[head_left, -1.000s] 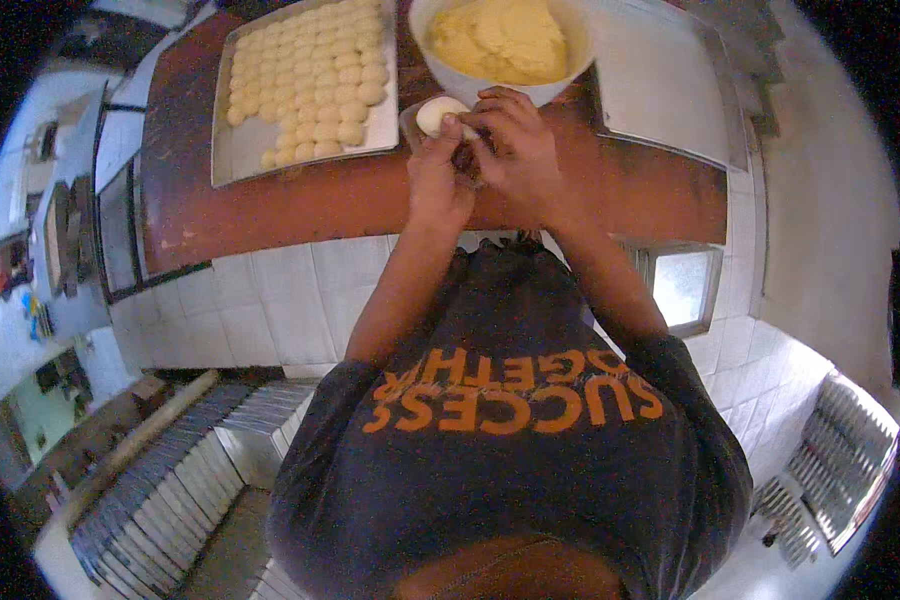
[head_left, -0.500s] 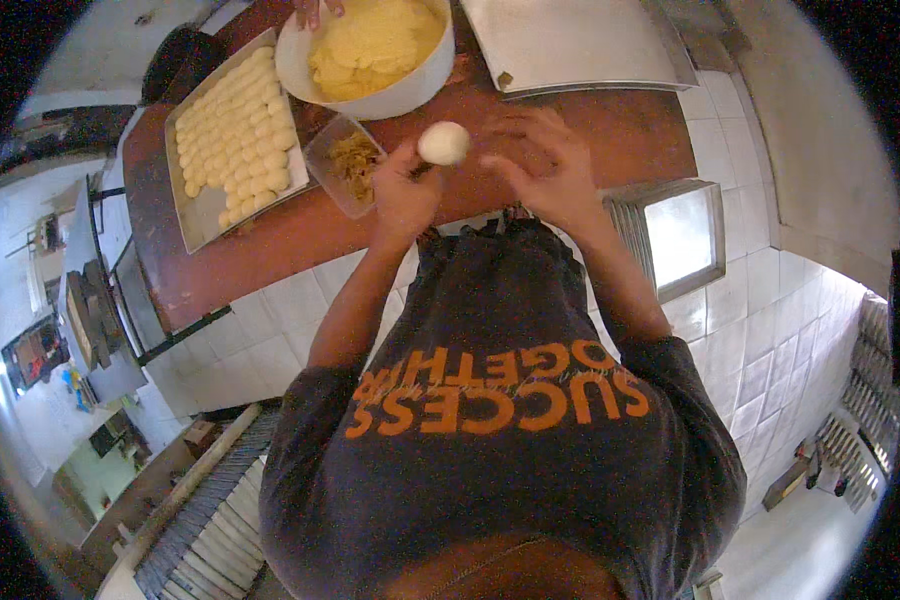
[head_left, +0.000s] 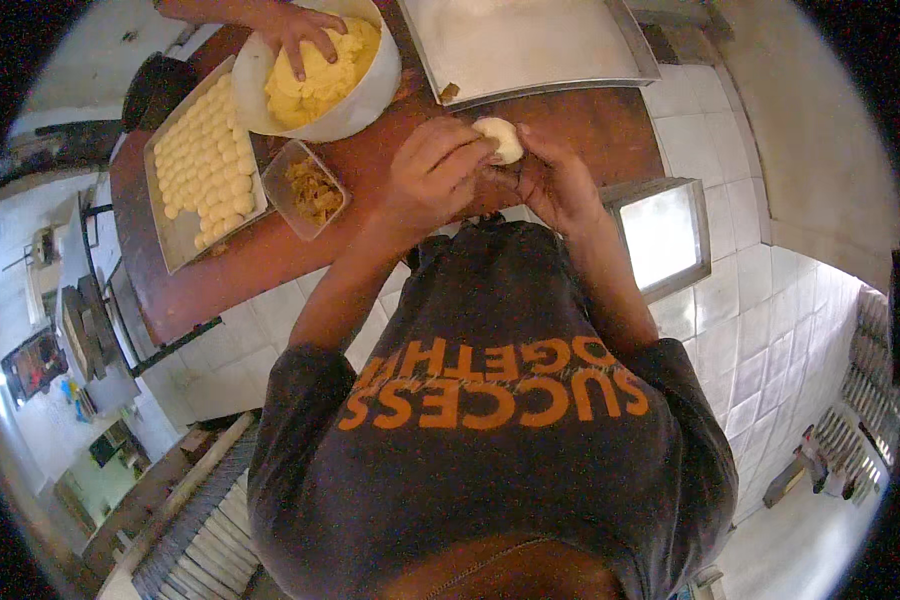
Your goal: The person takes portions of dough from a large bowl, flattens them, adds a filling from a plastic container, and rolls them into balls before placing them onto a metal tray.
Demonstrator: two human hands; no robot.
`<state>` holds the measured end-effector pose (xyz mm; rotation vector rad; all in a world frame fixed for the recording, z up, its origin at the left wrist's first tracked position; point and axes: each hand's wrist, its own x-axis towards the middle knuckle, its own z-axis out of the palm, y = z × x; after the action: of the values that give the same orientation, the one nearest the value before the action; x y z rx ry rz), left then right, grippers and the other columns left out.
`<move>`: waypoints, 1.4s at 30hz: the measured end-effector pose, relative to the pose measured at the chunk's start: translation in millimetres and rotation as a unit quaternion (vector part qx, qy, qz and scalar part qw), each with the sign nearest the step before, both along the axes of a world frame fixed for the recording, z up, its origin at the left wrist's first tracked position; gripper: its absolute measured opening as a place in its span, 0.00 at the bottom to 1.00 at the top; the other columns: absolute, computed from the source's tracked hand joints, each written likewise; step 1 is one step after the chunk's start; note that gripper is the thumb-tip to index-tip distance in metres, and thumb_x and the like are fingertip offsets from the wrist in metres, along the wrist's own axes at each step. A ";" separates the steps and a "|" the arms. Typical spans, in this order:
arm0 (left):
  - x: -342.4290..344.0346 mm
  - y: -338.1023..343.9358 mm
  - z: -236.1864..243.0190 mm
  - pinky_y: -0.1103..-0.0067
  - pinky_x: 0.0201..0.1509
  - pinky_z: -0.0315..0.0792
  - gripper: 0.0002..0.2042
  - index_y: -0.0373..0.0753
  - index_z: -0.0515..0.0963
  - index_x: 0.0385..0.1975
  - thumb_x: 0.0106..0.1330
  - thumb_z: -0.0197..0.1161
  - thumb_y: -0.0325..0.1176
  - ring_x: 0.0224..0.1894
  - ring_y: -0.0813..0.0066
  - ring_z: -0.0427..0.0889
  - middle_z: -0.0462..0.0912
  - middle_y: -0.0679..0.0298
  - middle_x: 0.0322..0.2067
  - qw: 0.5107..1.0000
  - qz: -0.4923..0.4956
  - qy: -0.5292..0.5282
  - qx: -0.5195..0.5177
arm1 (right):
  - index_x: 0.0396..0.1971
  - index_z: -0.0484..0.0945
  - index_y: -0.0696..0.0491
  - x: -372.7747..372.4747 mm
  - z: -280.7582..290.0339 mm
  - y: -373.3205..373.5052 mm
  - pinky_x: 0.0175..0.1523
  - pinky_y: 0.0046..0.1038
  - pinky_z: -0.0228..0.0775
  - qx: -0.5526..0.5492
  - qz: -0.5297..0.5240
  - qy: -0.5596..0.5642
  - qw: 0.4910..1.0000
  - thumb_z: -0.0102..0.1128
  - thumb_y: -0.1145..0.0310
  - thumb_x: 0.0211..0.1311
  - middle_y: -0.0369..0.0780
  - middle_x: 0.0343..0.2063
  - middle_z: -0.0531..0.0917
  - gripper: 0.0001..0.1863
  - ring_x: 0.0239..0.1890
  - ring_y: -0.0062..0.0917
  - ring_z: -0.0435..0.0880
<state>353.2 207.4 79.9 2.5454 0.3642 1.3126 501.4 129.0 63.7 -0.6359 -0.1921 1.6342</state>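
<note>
Between both hands, above the near edge of the table, is a pale dough ball (head_left: 501, 140). The fingers of my left hand (head_left: 434, 172) are closed on its left side. My right hand (head_left: 560, 182) grips it from the right with the thumb and fingers; part of the dough is hidden behind them. Left of my left hand stands a clear square container (head_left: 293, 222) with brown shredded filling (head_left: 316, 192). Beyond it, a metal tray (head_left: 182, 258) carries rows of several pale dough balls (head_left: 208, 150).
A white bowl (head_left: 363, 103) of yellow dough (head_left: 315, 88) stands at the far side, with another person's hand (head_left: 305, 38) in it. A large metal tray (head_left: 540, 45) lies far right, a brown scrap (head_left: 449, 93) at its corner. Stacked metal pans (head_left: 660, 235) stand right of the brown table (head_left: 590, 130).
My left hand has moved right and my right hand has come in to grip the dough ball, which was held by the left alone. The other person's hand reaches deeper into the bowl.
</note>
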 end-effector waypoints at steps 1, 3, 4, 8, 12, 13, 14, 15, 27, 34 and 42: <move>3.0 -0.4 -1.8 0.77 0.36 0.69 0.14 0.39 0.76 0.31 0.42 0.63 0.21 0.31 0.66 0.74 0.74 0.61 0.29 1.000 -0.015 -0.002 -0.001 | 0.44 0.67 0.61 1.4 -0.3 -0.7 0.51 0.31 0.68 -0.005 -0.002 -0.005 1.000 0.42 0.66 0.61 0.44 0.43 0.73 0.16 0.46 0.31 0.73; 8.5 -8.8 -2.8 0.78 0.37 0.69 0.15 0.38 0.75 0.35 0.43 0.62 0.21 0.32 0.68 0.74 0.74 0.61 0.32 0.976 0.021 -0.030 -0.214 | 0.44 0.67 0.62 1.5 1.6 -0.3 0.51 0.31 0.67 -0.019 -0.002 -0.019 1.000 0.43 0.68 0.61 0.44 0.43 0.73 0.16 0.46 0.31 0.73; 11.5 -14.7 -2.2 0.78 0.38 0.69 0.16 0.38 0.74 0.37 0.44 0.62 0.21 0.33 0.69 0.74 0.74 0.60 0.33 0.946 0.040 -0.045 -0.318 | 0.44 0.67 0.62 1.2 2.9 -0.2 0.52 0.30 0.67 -0.031 0.000 -0.030 0.999 0.44 0.68 0.60 0.44 0.44 0.73 0.16 0.46 0.30 0.73; 9.9 -28.6 -4.6 0.80 0.37 0.68 0.21 0.39 0.66 0.48 0.52 0.59 0.24 0.35 0.71 0.73 0.74 0.60 0.36 0.771 0.076 -0.181 -0.606 | 0.44 0.70 0.61 -4.3 5.2 7.0 0.48 0.28 0.69 0.032 0.046 -0.096 0.994 0.55 0.67 0.54 0.42 0.40 0.76 0.18 0.41 0.27 0.76; -39.8 -33.0 -64.9 0.79 0.35 0.67 0.21 0.42 0.60 0.52 0.59 0.55 0.36 0.36 0.71 0.71 0.72 0.60 0.34 0.464 -0.052 -0.285 -0.837 | 0.44 0.71 0.59 7.5 5.6 39.8 0.48 0.27 0.68 0.103 0.054 -0.414 0.903 0.63 0.66 0.47 0.41 0.38 0.77 0.23 0.41 0.26 0.75; -57.0 -31.1 -71.6 0.78 0.36 0.67 0.21 0.43 0.60 0.52 0.60 0.53 0.39 0.36 0.71 0.71 0.72 0.60 0.33 0.445 -0.061 -0.307 -0.839 | 0.43 0.72 0.58 10.6 19.9 54.8 0.48 0.27 0.68 0.135 -0.031 -0.467 0.873 0.64 0.65 0.45 0.41 0.37 0.78 0.23 0.41 0.26 0.75; -73.6 -29.1 -79.5 0.78 0.36 0.67 0.21 0.43 0.60 0.52 0.61 0.52 0.41 0.35 0.70 0.71 0.72 0.60 0.32 0.426 -0.071 -0.328 -0.840 | 0.42 0.72 0.57 17.3 15.1 72.5 0.47 0.27 0.68 0.127 -0.122 -0.522 0.834 0.64 0.66 0.45 0.41 0.36 0.78 0.22 0.41 0.27 0.76; -88.6 -26.4 -84.9 0.77 0.36 0.67 0.20 0.43 0.61 0.51 0.62 0.51 0.43 0.35 0.70 0.71 0.71 0.61 0.32 0.447 -0.032 -0.350 -0.823 | 0.42 0.73 0.55 28.9 6.0 96.5 0.47 0.27 0.68 0.119 -0.215 -0.571 0.783 0.64 0.66 0.44 0.41 0.35 0.79 0.22 0.40 0.28 0.76; -221.9 -23.8 -75.0 0.81 0.35 0.65 0.16 0.39 0.65 0.48 0.62 0.50 0.36 0.31 0.81 0.69 0.71 0.67 0.30 0.616 0.224 -0.347 -0.670 | 0.32 0.77 0.55 72.9 -179.5 182.9 0.42 0.33 0.69 0.055 0.154 -0.896 0.412 0.57 0.67 0.44 0.47 0.34 0.79 0.13 0.37 0.37 0.78; -299.6 89.6 -95.8 0.79 0.37 0.68 0.14 0.36 0.72 0.42 0.56 0.56 0.32 0.32 0.74 0.74 0.76 0.62 0.30 0.808 0.396 -0.156 -0.406 | 0.30 0.76 0.57 21.3 -126.9 154.8 0.37 0.29 0.70 0.078 -0.098 -0.904 0.409 0.53 0.72 0.49 0.44 0.28 0.79 0.09 0.30 0.33 0.79; -334.2 187.1 -160.8 0.65 0.44 0.67 0.18 0.34 0.71 0.35 0.45 0.61 0.37 0.44 0.54 0.71 0.71 0.50 0.40 0.694 0.565 0.377 -0.240 | 0.32 0.76 0.56 -87.4 -63.0 100.3 0.36 0.26 0.69 0.057 -0.073 -0.856 0.509 0.55 0.68 0.51 0.43 0.26 0.79 0.10 0.29 0.29 0.79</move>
<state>18.9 394.5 -80.9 2.1273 2.3227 0.0797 414.0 229.4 0.7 -1.9031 -1.5965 0.1959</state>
